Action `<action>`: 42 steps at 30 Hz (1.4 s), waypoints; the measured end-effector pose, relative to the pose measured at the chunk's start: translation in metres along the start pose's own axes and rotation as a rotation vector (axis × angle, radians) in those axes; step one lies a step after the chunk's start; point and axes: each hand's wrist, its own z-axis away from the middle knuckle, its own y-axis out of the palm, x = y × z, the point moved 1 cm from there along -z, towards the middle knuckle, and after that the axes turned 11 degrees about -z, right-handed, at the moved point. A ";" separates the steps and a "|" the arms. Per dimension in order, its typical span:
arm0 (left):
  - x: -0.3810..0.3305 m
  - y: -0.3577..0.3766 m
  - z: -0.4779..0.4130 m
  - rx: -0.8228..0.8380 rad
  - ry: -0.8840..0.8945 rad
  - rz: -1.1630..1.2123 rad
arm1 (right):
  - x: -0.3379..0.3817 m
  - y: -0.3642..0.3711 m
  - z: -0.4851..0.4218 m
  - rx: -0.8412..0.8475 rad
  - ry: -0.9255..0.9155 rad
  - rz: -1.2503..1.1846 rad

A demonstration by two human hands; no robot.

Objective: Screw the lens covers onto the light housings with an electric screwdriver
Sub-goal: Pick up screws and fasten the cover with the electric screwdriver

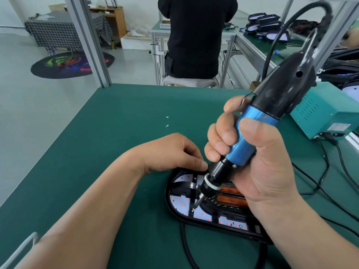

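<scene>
Light housing [168,199] holds LED boards [179,203]. Right hand [260,166] grips electric screwdriver [242,150]; left hand [171,150] on rim, grip indeterminate. Power box [320,111] label illegible.

light housing [179,202]: right end lost under right hand [258,171] | left hand [171,152]: fingertips curled out of sight

Left hand [171,152]: bare; left forearm [97,206] bare up to the near left edge of view. Right hand [258,171]: bare; right forearm [314,241] bare up to the near right edge. Fingernails [223,135]: short, trimmed, rounded. Right thumbnail [250,127]: broad, fully in view. Knuckle creases plainly visible on the right fingers. Shows faint folds at the left wrist.
</scene>
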 end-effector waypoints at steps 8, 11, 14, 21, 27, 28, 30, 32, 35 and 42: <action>0.001 0.001 0.000 0.008 -0.027 -0.033 | -0.003 0.001 0.002 0.076 0.029 0.005; 0.002 0.001 -0.001 0.008 -0.052 -0.041 | -0.003 0.001 0.001 0.124 0.057 -0.011; 0.003 0.002 -0.001 0.008 -0.067 -0.030 | -0.005 0.002 0.000 0.141 0.079 -0.008; 0.002 0.003 0.000 0.020 -0.079 -0.010 | -0.006 0.001 0.001 0.199 0.094 -0.041; 0.003 0.003 0.000 0.028 -0.087 0.000 | -0.006 -0.002 0.000 0.233 0.110 -0.050; 0.002 0.004 0.000 0.031 -0.086 0.010 | -0.006 -0.002 0.000 0.220 0.100 -0.046; 0.003 0.004 0.000 0.024 -0.086 0.026 | -0.005 -0.004 0.000 0.186 0.071 -0.052; 0.003 0.003 0.000 0.024 -0.062 0.038 | -0.003 -0.005 0.000 0.150 0.028 -0.075; 0.006 0.002 -0.001 0.051 -0.044 0.053 | 0.003 -0.007 -0.002 0.052 -0.053 -0.082; 0.009 0.003 -0.001 0.046 -0.095 0.122 | 0.010 -0.014 -0.006 -0.247 -0.191 -0.101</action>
